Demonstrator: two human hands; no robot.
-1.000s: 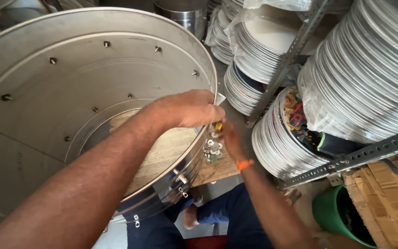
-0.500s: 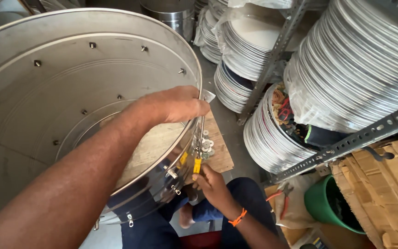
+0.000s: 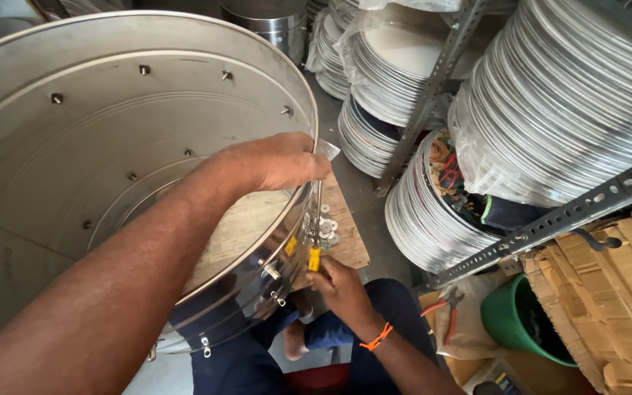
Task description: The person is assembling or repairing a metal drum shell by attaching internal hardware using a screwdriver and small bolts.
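Note:
A large steel drum (image 3: 111, 110) with bolts through its wall lies on its side, the open mouth facing me. My left hand (image 3: 279, 162) reaches across the mouth and is closed over the right-hand rim, where a small metal tab sticks out past my fingers. Lower down, outside the drum, my right hand (image 3: 341, 289) with an orange wristband grips a yellow-handled screwdriver (image 3: 314, 257). Its shaft points up along the drum's outer wall toward my left hand. Several washers (image 3: 327, 228) lie on a wooden board (image 3: 345, 245) just behind the screwdriver.
Stacks of steel plates (image 3: 550, 102) fill slotted metal shelving (image 3: 550, 219) at the right and behind. Orange-handled pliers (image 3: 442, 307) lie on the floor beside a green bucket (image 3: 513, 325). Cardboard (image 3: 608, 292) stands at the far right. My blue-clad legs are below.
My right hand has dropped from beside my left hand at the rim to lower on the drum's outside, now holding the screwdriver upright. My left hand has stayed on the rim.

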